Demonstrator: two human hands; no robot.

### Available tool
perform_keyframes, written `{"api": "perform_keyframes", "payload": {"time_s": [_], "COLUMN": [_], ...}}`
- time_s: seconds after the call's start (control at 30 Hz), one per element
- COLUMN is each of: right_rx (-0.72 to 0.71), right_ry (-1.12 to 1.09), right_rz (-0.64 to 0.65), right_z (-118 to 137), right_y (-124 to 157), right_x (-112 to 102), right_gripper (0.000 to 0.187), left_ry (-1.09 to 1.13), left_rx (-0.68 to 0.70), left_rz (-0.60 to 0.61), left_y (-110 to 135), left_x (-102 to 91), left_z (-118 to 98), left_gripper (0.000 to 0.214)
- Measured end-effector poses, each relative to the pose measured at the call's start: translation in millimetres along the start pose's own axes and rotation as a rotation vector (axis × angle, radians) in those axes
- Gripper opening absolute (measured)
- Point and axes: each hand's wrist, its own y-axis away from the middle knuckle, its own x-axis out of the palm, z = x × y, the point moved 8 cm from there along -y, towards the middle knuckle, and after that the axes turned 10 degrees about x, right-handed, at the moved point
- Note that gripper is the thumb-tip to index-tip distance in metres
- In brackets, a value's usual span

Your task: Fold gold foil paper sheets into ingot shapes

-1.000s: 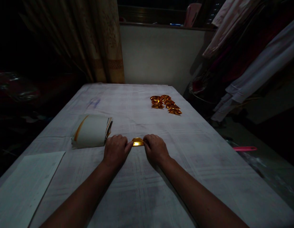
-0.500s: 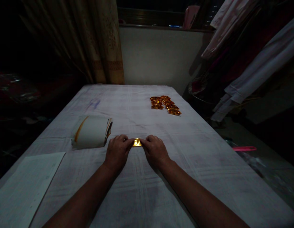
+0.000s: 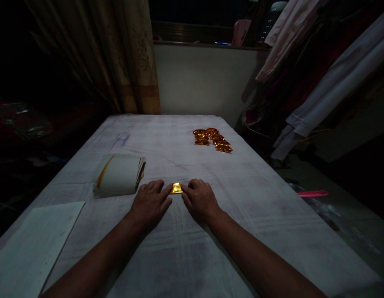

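A small folded piece of gold foil paper [image 3: 176,188] lies on the white cloth-covered table [image 3: 247,198], between my two hands. My left hand [image 3: 150,201] rests on the cloth with its fingers pressed together on the paper's left end. On the other side, my right hand [image 3: 199,198] presses its curled fingertips on the paper's right end. Most of the gold piece is hidden under the fingers. A heap of several finished gold folded pieces [image 3: 213,139] lies farther back on the right of the table.
A curled stack of white-backed sheets [image 3: 117,175] lies just left of my left hand. A flat white sheet [image 3: 33,240] sits at the near left corner. Curtains hang behind the table, clothes hang at the right, and a pink object [image 3: 312,193] lies on the floor.
The gold piece has become shorter as my hands closed in on it from both sides. My left fingers now lie flatter over its left end.
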Motion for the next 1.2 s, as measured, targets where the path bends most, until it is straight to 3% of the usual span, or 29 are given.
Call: {"api": "perform_keyframes", "payload": {"time_s": [0.33,0.57,0.7,0.8,0.97,1.07,1.2], "right_rx": [0.006,-0.004,0.001,-0.024,-0.1,-0.068,-0.037], "right_ry": [0.007,0.007,-0.024,-0.051,-0.002,0.021,0.025], "right_rz": [0.005,-0.015,-0.026,-0.049,0.049,0.145,0.175], "right_z": [1.6,2.0,0.6,1.0,3.6,-3.7,-14.2], "right_y": [3.3,4.5,6.5,8.6,12.3,14.6,18.4], "right_x": [-2.8,-2.8,-3.5,-3.3,9.1,14.5,12.9], "right_gripper": [0.032,0.032,0.032,0.041,0.057,0.062,0.061], "left_ry": [-0.082,-0.005,0.059,0.079,0.088,0.089,0.098], "left_rx": [0.071,0.057,0.117,0.092,0.069,0.043,0.028], "left_rz": [-0.048,-0.177,-0.091,-0.031,-0.026,-0.001,0.036], "left_y": [28.3,18.0,8.4,7.9,8.9,7.8,6.9], "left_x": [-3.0,-5.1,15.6,26.1,26.5,24.8,22.5], "left_z": [10.4,-5.2,-22.4,-23.1,-21.6,-21.6,-23.0], "left_gripper": [0.044,0.044,0.054,0.056,0.055,0.054,0.053]}}
